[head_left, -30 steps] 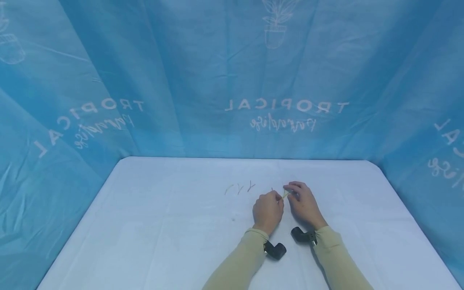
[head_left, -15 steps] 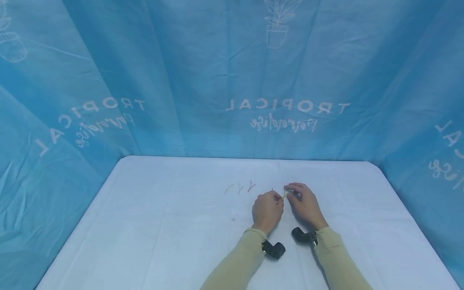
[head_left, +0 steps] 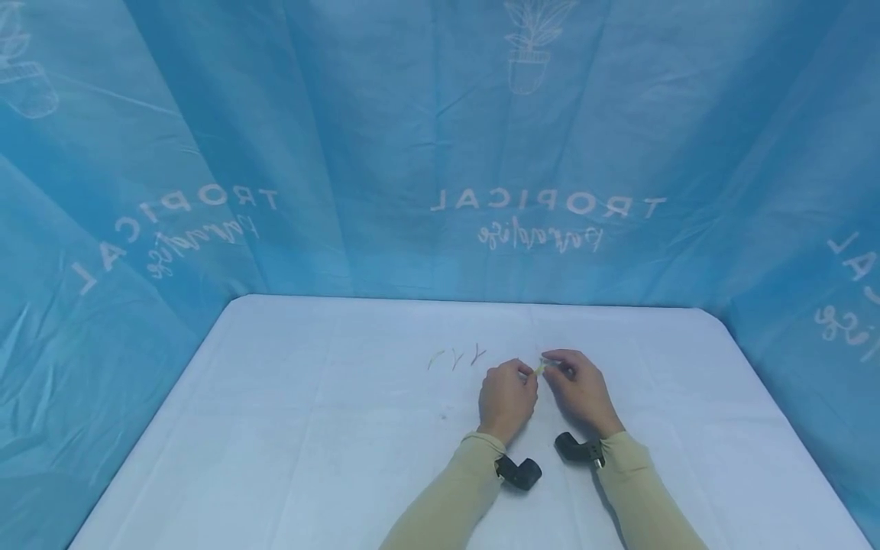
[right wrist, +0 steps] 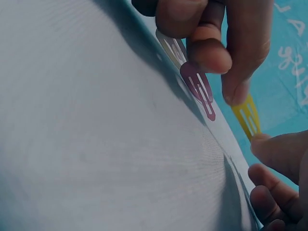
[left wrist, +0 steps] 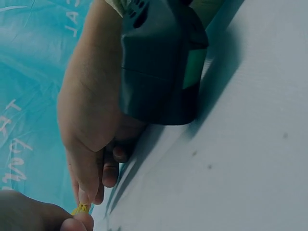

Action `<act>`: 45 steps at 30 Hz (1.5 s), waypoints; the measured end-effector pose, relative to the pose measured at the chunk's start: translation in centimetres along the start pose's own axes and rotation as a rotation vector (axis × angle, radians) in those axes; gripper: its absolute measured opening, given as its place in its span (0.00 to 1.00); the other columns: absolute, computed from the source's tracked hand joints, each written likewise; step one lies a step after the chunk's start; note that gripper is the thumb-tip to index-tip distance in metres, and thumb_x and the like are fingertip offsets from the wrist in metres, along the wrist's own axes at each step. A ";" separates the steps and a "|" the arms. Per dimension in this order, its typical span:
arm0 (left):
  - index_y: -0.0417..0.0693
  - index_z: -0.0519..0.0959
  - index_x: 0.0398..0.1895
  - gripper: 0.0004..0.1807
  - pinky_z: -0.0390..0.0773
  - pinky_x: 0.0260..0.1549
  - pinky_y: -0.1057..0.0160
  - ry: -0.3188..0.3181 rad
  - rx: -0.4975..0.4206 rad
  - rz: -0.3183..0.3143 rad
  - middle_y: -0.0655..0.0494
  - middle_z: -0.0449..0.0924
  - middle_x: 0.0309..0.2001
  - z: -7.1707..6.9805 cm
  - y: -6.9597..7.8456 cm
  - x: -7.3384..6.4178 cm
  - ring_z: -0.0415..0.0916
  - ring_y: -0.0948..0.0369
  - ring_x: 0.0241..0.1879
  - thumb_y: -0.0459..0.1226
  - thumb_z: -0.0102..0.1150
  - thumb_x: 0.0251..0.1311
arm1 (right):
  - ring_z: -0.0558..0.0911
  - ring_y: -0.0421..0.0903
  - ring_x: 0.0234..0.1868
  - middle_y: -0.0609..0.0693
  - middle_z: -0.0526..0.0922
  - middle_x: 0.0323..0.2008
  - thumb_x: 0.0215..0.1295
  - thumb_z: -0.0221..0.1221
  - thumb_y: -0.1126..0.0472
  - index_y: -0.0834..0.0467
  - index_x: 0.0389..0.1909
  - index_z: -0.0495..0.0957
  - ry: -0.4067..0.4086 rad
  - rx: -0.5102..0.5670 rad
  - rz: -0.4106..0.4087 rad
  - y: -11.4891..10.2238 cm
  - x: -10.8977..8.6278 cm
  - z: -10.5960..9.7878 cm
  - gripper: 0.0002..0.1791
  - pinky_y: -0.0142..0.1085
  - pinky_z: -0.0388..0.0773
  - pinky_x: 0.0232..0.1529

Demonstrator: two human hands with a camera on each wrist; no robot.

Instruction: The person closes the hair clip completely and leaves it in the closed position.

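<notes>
A yellow snap hair clip [head_left: 539, 370] is between my two hands, just above the table. My left hand [head_left: 507, 399] pinches one end between thumb and finger. At the other end, the thumb and a finger of my right hand [head_left: 581, 389] hold it. In the right wrist view the slotted shape of the yellow clip [right wrist: 247, 115] shows between fingertips, which cover both ends. Beside the upper hand there, a purple hair clip [right wrist: 196, 86] and a pale grey patterned one [right wrist: 169, 45] appear; fingers partly hide them, and I cannot tell whether they are touched.
Left of my hands, thin forked shapes stand in a row on the white table [head_left: 309, 458]: a reddish one [head_left: 477, 354], a brownish one [head_left: 457, 359] and a yellowish one [head_left: 435, 359]. A blue printed curtain [head_left: 385, 153] encloses the back and sides.
Both hands stay nearly in place. The right fingers shift slightly on the yellow hair clip, and less of its length shows between the hands. The head view drifts a little.
</notes>
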State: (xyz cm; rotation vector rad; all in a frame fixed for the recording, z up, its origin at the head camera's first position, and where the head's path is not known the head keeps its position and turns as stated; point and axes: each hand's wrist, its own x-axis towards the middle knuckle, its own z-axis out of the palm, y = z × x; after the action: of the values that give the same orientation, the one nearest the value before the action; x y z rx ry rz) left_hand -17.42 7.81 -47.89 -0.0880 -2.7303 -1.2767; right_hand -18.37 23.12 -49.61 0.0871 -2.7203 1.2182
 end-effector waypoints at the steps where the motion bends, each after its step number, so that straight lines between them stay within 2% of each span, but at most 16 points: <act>1: 0.49 0.86 0.33 0.04 0.67 0.16 0.68 0.004 0.000 0.003 0.68 0.74 0.11 -0.1 0.0 0.0 0.65 0.73 0.09 0.39 0.66 0.62 | 0.78 0.59 0.52 0.62 0.79 0.56 0.72 0.58 0.63 0.62 0.57 0.79 0.003 0.003 -0.001 0.0 0.0 0.0 0.16 0.55 0.72 0.56; 4: 0.49 0.86 0.34 0.04 0.67 0.15 0.69 0.011 -0.008 0.010 0.68 0.73 0.11 -0.3 0.2 0.0 0.65 0.73 0.09 0.39 0.66 0.62 | 0.78 0.58 0.50 0.61 0.80 0.53 0.72 0.59 0.61 0.62 0.57 0.79 0.015 0.012 -0.005 0.0 -0.1 0.0 0.16 0.53 0.71 0.54; 11: 0.47 0.85 0.37 0.04 0.66 0.13 0.70 0.019 -0.075 0.005 0.68 0.73 0.11 -0.9 0.4 0.2 0.65 0.74 0.08 0.37 0.63 0.64 | 0.76 0.51 0.40 0.57 0.82 0.41 0.71 0.61 0.59 0.62 0.54 0.81 0.047 0.030 -0.007 -0.4 -0.2 -0.1 0.16 0.44 0.70 0.43; 19: 0.46 0.84 0.39 0.05 0.68 0.15 0.70 0.014 -0.143 -0.005 0.68 0.74 0.13 -1.7 0.5 0.5 0.68 0.74 0.09 0.36 0.62 0.65 | 0.75 0.48 0.37 0.55 0.82 0.38 0.69 0.63 0.56 0.61 0.52 0.83 0.050 0.059 0.004 -0.4 -0.1 -0.2 0.16 0.40 0.69 0.40; 26: 0.46 0.84 0.41 0.05 0.68 0.14 0.70 0.009 -0.184 0.004 0.67 0.75 0.14 -2.0 0.5 0.6 0.69 0.74 0.10 0.36 0.62 0.66 | 0.79 0.48 0.40 0.55 0.85 0.40 0.69 0.64 0.54 0.60 0.51 0.83 0.047 0.100 0.039 -0.3 0.0 -0.1 0.16 0.38 0.72 0.43; 33: 0.46 0.84 0.41 0.04 0.69 0.15 0.71 -0.006 -0.211 0.036 0.66 0.79 0.18 -2.4 0.4 0.9 0.70 0.74 0.11 0.36 0.62 0.67 | 0.82 0.49 0.44 0.54 0.85 0.40 0.68 0.65 0.53 0.60 0.49 0.83 0.042 0.123 0.030 -0.2 0.2 -0.3 0.16 0.33 0.74 0.46; 37: 0.46 0.84 0.41 0.05 0.71 0.17 0.71 -0.028 -0.230 0.058 0.66 0.80 0.20 -2.6 0.4 1.1 0.71 0.73 0.13 0.36 0.62 0.67 | 0.81 0.51 0.49 0.55 0.85 0.42 0.69 0.64 0.51 0.61 0.47 0.83 0.035 0.126 0.032 -0.2 0.1 -0.4 0.17 0.38 0.75 0.51; 41: 0.47 0.84 0.42 0.05 0.70 0.23 0.71 -0.037 -0.197 0.071 0.67 0.77 0.18 -2.6 0.1 1.1 0.71 0.73 0.13 0.37 0.63 0.67 | 0.80 0.51 0.52 0.55 0.84 0.45 0.69 0.64 0.50 0.61 0.45 0.82 0.019 0.147 0.040 -0.3 0.0 -0.5 0.17 0.45 0.74 0.54; 45: 0.47 0.83 0.43 0.06 0.69 0.22 0.71 -0.045 -0.180 0.103 0.68 0.75 0.17 -2.7 -0.2 1.3 0.70 0.73 0.12 0.38 0.63 0.67 | 0.79 0.49 0.51 0.54 0.84 0.45 0.69 0.64 0.50 0.61 0.43 0.82 0.007 0.163 0.038 -0.4 -0.2 -0.5 0.16 0.40 0.74 0.53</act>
State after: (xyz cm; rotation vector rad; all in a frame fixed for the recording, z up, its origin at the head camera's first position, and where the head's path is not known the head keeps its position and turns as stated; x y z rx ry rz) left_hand -18.52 5.63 -46.16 -0.2747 -2.6022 -1.5049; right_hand -18.08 23.21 -49.04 0.0509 -2.6232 1.4461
